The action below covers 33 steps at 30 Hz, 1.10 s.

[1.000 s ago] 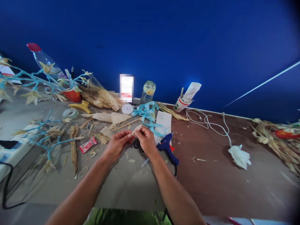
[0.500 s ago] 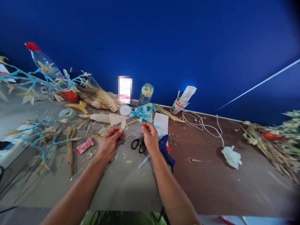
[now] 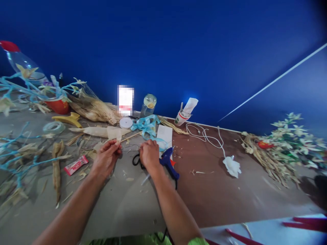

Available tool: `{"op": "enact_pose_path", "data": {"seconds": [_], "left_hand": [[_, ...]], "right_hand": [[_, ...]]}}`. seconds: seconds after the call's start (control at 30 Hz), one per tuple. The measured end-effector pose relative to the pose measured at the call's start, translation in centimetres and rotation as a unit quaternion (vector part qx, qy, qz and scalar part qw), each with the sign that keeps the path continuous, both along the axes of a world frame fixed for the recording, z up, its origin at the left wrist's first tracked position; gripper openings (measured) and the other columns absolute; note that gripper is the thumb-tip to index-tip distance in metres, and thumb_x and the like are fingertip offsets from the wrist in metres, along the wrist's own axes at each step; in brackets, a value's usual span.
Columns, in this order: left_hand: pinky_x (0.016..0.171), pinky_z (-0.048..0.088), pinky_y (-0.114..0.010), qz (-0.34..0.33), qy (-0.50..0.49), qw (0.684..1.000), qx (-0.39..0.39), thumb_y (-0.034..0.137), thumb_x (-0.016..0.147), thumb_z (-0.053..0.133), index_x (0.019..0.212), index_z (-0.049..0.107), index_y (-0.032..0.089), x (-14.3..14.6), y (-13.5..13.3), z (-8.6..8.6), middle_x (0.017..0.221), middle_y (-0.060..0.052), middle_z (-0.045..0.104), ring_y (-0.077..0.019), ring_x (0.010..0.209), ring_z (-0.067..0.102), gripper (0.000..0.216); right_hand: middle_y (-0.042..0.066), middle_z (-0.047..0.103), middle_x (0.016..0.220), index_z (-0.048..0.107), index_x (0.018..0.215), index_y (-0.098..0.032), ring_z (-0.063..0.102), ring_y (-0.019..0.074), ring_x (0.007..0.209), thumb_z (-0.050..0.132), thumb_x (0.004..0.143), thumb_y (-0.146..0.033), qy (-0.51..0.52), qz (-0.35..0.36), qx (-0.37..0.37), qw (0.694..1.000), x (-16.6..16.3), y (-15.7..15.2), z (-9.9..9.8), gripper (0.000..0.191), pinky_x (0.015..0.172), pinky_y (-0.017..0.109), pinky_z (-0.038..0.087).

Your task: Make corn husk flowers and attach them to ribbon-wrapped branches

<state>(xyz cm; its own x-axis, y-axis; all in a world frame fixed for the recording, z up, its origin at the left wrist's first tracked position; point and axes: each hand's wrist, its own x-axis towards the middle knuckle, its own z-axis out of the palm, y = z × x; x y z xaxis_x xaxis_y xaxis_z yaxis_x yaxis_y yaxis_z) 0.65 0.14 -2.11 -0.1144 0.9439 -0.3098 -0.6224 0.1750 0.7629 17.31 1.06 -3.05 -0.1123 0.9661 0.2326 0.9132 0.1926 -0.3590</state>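
Pale husk, wrapper lettering illegible

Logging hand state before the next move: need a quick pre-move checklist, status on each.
1. Left hand pinching the pale husk piece: ok, fingers closed on its lower end.
2. Right hand contents known: cannot tell, its fingers curl down out of view.
3. Scissors unobstructed: not ok, the right hand hides part of them.
4. Glue gun nozzle aimed away from both hands: ok, it points toward the wall.
5. Glue gun temperature: cannot tell from the picture.
6. Blue ribbon tidy: not ok, it lies in a loose heap.
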Motion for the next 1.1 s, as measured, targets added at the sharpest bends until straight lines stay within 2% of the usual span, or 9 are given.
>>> {"op": "enact_pose_path", "data": {"seconds": [0.1,0.3,0.53,0.67,0.8,0.97,1.1], "left_hand": [[0.045,0.040,-0.015,-0.005,-0.004,1.000,0.001,0.020,0.056,0.079,0.071,0.060,0.017,0.1,0.2,-0.3,0.061,0.002,0.061,-0.0062,0.050,0.052,0.024],[0.045,0.041,-0.016,-0.018,-0.006,1.000,-0.001,0.021,0.056,0.079,0.071,0.060,0.017,0.0,0.4,-0.9,0.061,0.002,0.060,-0.0067,0.050,0.052,0.024],[0.047,0.040,-0.015,-0.018,-0.012,1.000,0.007,0.021,0.058,0.079,0.071,0.059,0.016,0.2,-0.1,-0.4,0.061,0.003,0.058,-0.0054,0.051,0.051,0.024],[0.047,0.039,-0.015,-0.011,-0.007,1.000,0.007,0.024,0.057,0.079,0.073,0.059,0.016,0.1,-0.1,-0.4,0.061,0.003,0.059,-0.0050,0.050,0.050,0.027],[0.046,0.038,-0.015,-0.012,-0.004,1.000,0.015,0.025,0.060,0.078,0.073,0.058,0.016,0.1,-0.1,-0.6,0.062,0.003,0.058,-0.0049,0.050,0.050,0.026],[0.045,0.035,-0.015,-0.008,-0.008,1.000,0.020,0.024,0.059,0.077,0.074,0.058,0.016,0.4,-0.3,-0.7,0.058,0.004,0.057,-0.0051,0.049,0.049,0.026],[0.044,0.034,-0.015,-0.014,-0.003,1.000,0.016,0.026,0.058,0.077,0.074,0.059,0.015,0.4,-0.4,-0.8,0.059,0.003,0.057,-0.0049,0.049,0.049,0.027]], "right_hand": [[0.013,0.060,0.090,0.067,0.079,-0.015,0.048,0.0290,0.093,0.055,0.077,-0.017,-0.059,-0.003,-0.013,0.998,-0.7,0.1,-0.2,0.012,0.076,0.039,0.035],[0.012,0.062,0.088,0.066,0.079,-0.015,0.050,0.0278,0.091,0.055,0.076,-0.018,-0.100,0.012,-0.033,0.994,-1.1,0.8,-0.2,0.012,0.078,0.040,0.034],[0.014,0.063,0.094,0.067,0.082,-0.014,0.050,0.0274,0.097,0.048,0.081,-0.016,-0.103,0.023,-0.063,0.992,-1.3,1.5,-0.7,0.019,0.080,0.040,0.032],[0.008,0.064,0.093,0.068,0.077,-0.020,0.052,0.0242,0.095,0.049,0.079,-0.018,-0.088,0.017,-0.102,0.991,-0.9,1.4,0.0,0.019,0.081,0.038,0.031],[0.013,0.065,0.092,0.069,0.078,-0.017,0.054,0.0254,0.097,0.049,0.078,-0.018,-0.155,0.018,-0.110,0.982,-0.9,1.6,1.1,0.020,0.080,0.038,0.032],[0.016,0.068,0.084,0.069,0.081,-0.013,0.058,0.0273,0.091,0.053,0.072,-0.014,-0.204,0.072,-0.148,0.965,-1.6,2.6,2.0,0.019,0.079,0.039,0.035],[0.015,0.068,0.083,0.068,0.074,-0.012,0.059,0.0269,0.088,0.054,0.072,-0.016,-0.196,0.110,-0.133,0.965,-1.8,2.8,2.0,0.014,0.080,0.038,0.035]]}}
